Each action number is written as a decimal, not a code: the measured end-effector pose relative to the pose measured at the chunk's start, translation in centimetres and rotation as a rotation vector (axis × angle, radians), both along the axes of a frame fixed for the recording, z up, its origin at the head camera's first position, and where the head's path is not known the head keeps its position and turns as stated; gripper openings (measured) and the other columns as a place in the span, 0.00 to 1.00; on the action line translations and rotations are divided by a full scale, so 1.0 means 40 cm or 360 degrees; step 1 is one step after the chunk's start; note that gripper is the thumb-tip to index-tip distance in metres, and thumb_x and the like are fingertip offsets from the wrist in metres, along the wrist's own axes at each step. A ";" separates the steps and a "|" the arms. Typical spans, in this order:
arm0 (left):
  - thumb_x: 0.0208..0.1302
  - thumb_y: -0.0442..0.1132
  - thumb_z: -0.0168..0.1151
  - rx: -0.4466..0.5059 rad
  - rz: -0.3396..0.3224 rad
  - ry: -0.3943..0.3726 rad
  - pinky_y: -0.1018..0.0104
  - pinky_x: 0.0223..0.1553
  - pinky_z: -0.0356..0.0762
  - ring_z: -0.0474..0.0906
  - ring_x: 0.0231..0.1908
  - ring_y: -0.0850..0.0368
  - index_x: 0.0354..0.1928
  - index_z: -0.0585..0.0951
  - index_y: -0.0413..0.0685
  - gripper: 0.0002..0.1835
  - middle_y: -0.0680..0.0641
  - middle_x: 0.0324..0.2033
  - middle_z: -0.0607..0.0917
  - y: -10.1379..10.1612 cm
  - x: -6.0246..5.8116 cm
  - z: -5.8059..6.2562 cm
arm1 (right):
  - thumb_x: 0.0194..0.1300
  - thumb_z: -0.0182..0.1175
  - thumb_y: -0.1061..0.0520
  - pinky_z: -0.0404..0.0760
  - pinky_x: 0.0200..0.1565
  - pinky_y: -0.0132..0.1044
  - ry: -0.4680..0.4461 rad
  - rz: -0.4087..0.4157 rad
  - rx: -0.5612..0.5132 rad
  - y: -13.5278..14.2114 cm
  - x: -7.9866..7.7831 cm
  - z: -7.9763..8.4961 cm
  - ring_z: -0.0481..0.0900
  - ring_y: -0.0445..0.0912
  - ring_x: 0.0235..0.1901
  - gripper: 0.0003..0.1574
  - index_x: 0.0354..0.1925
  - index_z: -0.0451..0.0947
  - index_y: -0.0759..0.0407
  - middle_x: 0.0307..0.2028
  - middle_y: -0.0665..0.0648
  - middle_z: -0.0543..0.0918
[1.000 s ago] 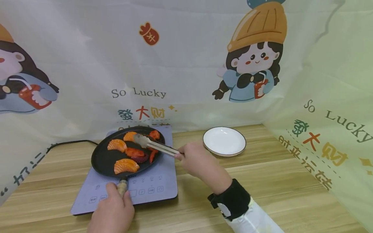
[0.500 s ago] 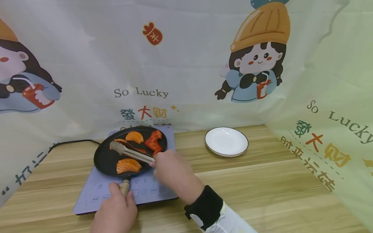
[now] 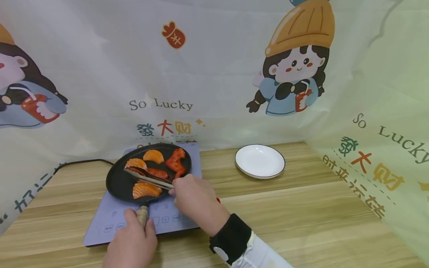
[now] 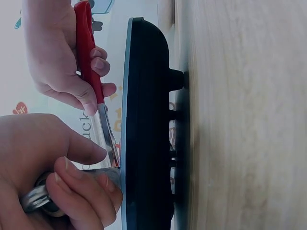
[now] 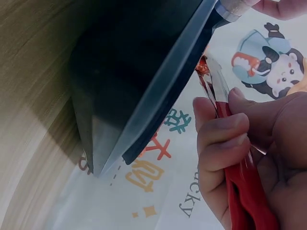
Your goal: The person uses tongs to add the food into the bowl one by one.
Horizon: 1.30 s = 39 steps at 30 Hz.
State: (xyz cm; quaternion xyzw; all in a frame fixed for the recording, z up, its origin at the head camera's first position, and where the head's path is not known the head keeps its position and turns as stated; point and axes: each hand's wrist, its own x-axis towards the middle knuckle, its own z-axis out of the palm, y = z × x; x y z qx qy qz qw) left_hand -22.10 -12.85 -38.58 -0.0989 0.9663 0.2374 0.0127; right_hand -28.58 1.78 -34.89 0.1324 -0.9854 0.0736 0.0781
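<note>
My left hand (image 3: 132,240) grips the handle (image 3: 142,215) of a round black frying pan (image 3: 115,182). In my right hand (image 3: 197,201) are metal tongs (image 3: 155,181) with red handles (image 4: 88,52); their tips lie low over the pan's middle. Around the tongs are orange salmon slices (image 3: 146,190) and a red sausage-like piece (image 3: 157,173). A red chicken wing (image 3: 175,162) lies at the pan's right. Whether the tongs hold any food is unclear, as their arms cover the spot; a dark red piece seen earlier there is hidden.
The pan sits on a pale induction cooktop (image 3: 100,223), its black cord (image 3: 83,161) running left. A white dark-rimmed plate (image 3: 259,161) stands to the right on the wooden table (image 3: 285,216). A printed cloth (image 3: 218,74) hangs behind and at the sides.
My right hand and the tongs have moved left and down from the pan's upper right, uncovering the chicken wing and the far salmon slice. The left hand keeps its grip on the handle.
</note>
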 end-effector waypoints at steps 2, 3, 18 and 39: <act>0.70 0.48 0.48 0.0002 0.0000 0.0008 0.55 0.15 0.66 0.71 0.15 0.47 0.50 0.56 0.33 0.24 0.39 0.17 0.74 0.002 0.001 0.001 | 0.63 0.63 0.44 0.69 0.18 0.36 0.0007 0.0024 -0.0015 0.000 -0.001 -0.001 0.72 0.40 0.20 0.10 0.39 0.84 0.45 0.27 0.46 0.79; 0.70 0.48 0.48 0.0004 -0.0003 0.0009 0.55 0.15 0.66 0.71 0.15 0.47 0.50 0.56 0.33 0.24 0.39 0.17 0.74 0.002 0.002 0.001 | 0.63 0.63 0.44 0.69 0.17 0.35 0.0010 0.0034 -0.0022 0.000 -0.001 -0.002 0.71 0.39 0.19 0.11 0.38 0.84 0.46 0.26 0.46 0.79; 0.71 0.48 0.48 0.0010 -0.0002 0.0010 0.56 0.14 0.66 0.71 0.14 0.48 0.50 0.56 0.32 0.24 0.39 0.16 0.74 0.005 0.002 0.004 | 0.65 0.60 0.41 0.70 0.19 0.35 0.0041 0.0102 -0.0049 0.007 -0.004 0.001 0.71 0.39 0.19 0.14 0.34 0.82 0.49 0.22 0.46 0.76; 0.71 0.49 0.47 0.0017 0.0010 -0.0047 0.57 0.14 0.65 0.70 0.15 0.48 0.50 0.56 0.34 0.24 0.40 0.17 0.73 -0.001 -0.001 0.000 | 0.67 0.59 0.45 0.72 0.28 0.36 -0.0021 0.0062 -0.0188 0.091 -0.015 0.069 0.74 0.43 0.28 0.13 0.40 0.80 0.51 0.31 0.49 0.81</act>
